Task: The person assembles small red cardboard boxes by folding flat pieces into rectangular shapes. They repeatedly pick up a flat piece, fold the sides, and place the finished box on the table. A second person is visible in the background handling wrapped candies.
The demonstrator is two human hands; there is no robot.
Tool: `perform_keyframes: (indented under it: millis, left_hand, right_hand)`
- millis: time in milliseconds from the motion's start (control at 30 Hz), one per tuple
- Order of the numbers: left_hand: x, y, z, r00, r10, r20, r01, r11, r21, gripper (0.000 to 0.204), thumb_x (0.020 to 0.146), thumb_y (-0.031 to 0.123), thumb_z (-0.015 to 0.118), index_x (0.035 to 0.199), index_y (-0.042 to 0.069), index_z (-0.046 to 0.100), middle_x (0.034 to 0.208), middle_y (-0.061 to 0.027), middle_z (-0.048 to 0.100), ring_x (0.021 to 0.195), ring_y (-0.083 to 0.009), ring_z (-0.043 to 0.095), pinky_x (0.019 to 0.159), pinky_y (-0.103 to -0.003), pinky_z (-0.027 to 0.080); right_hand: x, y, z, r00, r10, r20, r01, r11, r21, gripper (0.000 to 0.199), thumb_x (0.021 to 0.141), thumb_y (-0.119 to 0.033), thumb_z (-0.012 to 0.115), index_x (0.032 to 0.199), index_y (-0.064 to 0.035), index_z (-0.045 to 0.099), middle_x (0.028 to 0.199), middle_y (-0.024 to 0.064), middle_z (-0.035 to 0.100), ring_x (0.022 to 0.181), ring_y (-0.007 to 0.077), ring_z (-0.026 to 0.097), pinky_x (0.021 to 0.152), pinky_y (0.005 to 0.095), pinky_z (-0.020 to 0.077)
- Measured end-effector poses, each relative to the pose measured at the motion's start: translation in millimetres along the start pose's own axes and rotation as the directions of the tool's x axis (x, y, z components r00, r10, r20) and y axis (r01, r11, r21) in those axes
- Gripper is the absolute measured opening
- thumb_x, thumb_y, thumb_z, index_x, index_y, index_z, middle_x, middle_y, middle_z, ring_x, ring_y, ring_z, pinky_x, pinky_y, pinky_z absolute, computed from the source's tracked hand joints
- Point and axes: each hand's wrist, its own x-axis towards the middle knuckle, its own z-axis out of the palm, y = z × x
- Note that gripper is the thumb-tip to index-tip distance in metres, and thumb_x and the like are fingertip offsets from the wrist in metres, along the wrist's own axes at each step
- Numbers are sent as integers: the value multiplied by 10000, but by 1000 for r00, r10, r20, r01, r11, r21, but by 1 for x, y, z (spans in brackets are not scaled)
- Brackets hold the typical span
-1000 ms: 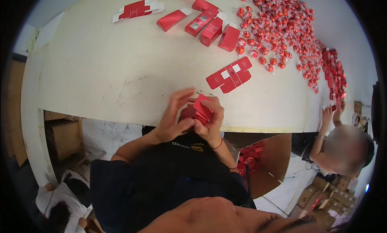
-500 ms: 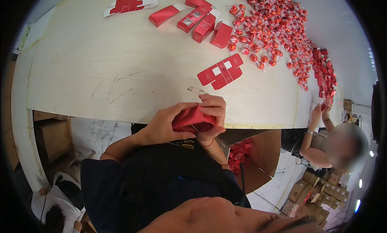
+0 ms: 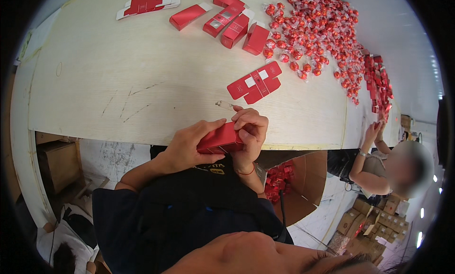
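Fingers of left hand (image 3: 187,148) and right hand (image 3: 250,131) clamped on small red carton (image 3: 219,141), held at bench (image 3: 142,84) edge, flat red carton blank (image 3: 256,83) nearby.

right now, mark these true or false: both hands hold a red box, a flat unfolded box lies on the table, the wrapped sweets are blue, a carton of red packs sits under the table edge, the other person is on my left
1. Both hands hold a red box: true. The left hand and right hand grip the red box.
2. A flat unfolded box lies on the table: true.
3. The wrapped sweets are blue: false, they are red.
4. A carton with red packs sits below the table edge: true.
5. The other person is on the left: false, on the right.
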Motion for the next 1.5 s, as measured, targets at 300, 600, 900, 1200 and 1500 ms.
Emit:
perform_keyframes:
  millis: [300,600,900,1200,1500]
  left_hand:
    - [4,3,-7,996,-18,89,13,999,52,701,695,300,846,1271,55,530,1080,-144,620,939,-300,640,809,-369,518]
    - [6,-6,-7,976,-75,203,89,994,-62,655,734,329,806,1261,42,542,1128,-159,628,984,-323,644,851,-387,516]
    - [7,-9,-12,916,-163,367,210,973,-91,672,666,298,851,1221,33,581,1129,-160,648,1030,-319,636,896,-383,498]
    - [78,-25,-89,927,260,-272,-64,820,568,1131,599,495,838,1498,85,288,1536,-146,306,1444,-306,235,1179,-518,114]
    - [19,-68,-1,898,240,367,-407,768,493,735,775,459,715,1351,52,510,1420,-121,484,1369,-271,394,1144,-457,277]
  right_hand:
    - [4,-7,-12,958,146,245,-142,989,-32,403,739,-78,389,1093,32,547,921,175,709,1109,319,596,1153,556,224]
    - [18,-24,-19,814,293,501,-167,945,-281,531,934,-264,388,1336,69,489,1156,179,666,1263,306,520,1165,530,150]
    - [30,-26,-27,560,383,734,-58,903,-427,486,980,-302,364,1342,-21,526,1356,202,532,1320,383,431,1153,508,193]
    - [48,23,-68,919,223,325,287,185,-940,905,692,-508,765,1411,-60,448,1472,205,397,1390,383,312,1118,506,238]
    - [-17,-14,-61,680,517,519,301,449,-841,875,576,-352,867,1319,-41,525,1475,160,382,1337,378,356,1032,507,326]
